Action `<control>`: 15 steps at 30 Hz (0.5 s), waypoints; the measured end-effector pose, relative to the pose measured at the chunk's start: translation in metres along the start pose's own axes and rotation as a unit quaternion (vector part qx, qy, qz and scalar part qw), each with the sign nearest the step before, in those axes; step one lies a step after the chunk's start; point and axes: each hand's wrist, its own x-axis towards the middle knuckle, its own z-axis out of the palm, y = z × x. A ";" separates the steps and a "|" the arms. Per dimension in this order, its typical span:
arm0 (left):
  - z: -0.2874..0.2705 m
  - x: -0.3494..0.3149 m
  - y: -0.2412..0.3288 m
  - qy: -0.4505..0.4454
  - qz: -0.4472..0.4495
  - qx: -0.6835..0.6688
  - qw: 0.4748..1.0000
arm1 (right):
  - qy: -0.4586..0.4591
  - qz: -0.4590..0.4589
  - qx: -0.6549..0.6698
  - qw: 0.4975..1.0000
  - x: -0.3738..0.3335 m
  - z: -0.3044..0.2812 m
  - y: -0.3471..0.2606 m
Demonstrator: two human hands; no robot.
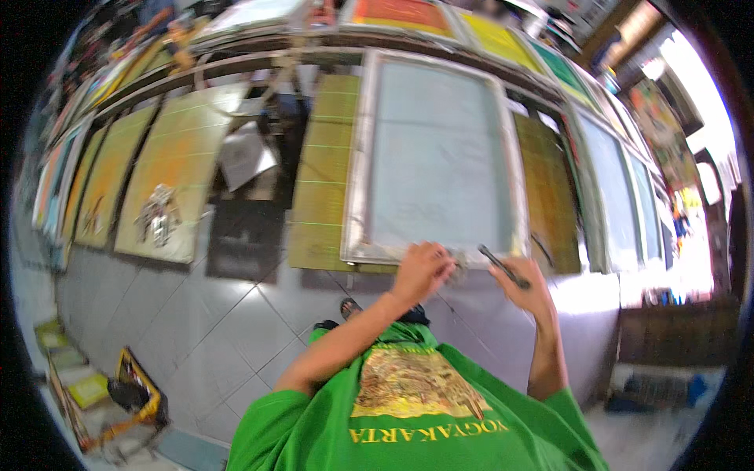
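In front of me lies a screen-printing frame with a pale border and light blue mesh, resting over a yellow-green board. My left hand is at its near edge, fingers bent and pressed together. A small greyish thing shows by those fingertips, too blurred to name. To the right, my right hand grips a slim dark rod-like tool, which slants up and left toward the frame's near right corner. What sort of tool it is does not show.
More yellow-green boards stand in a row at the left, and other blue-mesh frames at the right. Colored frames line the far side. A yellow-edged object is on the tiled floor at lower left.
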 end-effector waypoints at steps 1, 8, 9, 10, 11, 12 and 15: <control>-0.001 0.001 0.003 0.009 -0.019 0.002 1.000 | -0.046 0.024 -0.005 0.999 0.009 -0.009 -0.009; 0.001 0.015 0.026 0.000 -0.027 0.016 1.000 | -0.068 0.097 -0.190 0.975 0.014 -0.013 -0.011; 0.001 0.014 0.024 0.010 -0.015 0.011 1.000 | -0.079 0.107 -0.192 0.972 0.020 -0.012 -0.020; -0.002 0.012 0.020 -0.008 -0.007 0.009 1.000 | -0.090 0.117 -0.193 0.970 0.025 -0.010 -0.026; -0.005 0.011 0.015 -0.026 0.000 0.008 1.000 | -0.101 0.120 -0.191 0.969 0.030 -0.007 -0.028; -0.006 0.008 0.011 -0.044 0.008 0.007 0.999 | -0.111 0.122 -0.189 0.968 0.034 -0.002 -0.028; -0.001 0.007 0.007 -0.022 0.000 0.003 1.000 | -0.136 0.102 -0.209 0.963 0.044 0.012 -0.016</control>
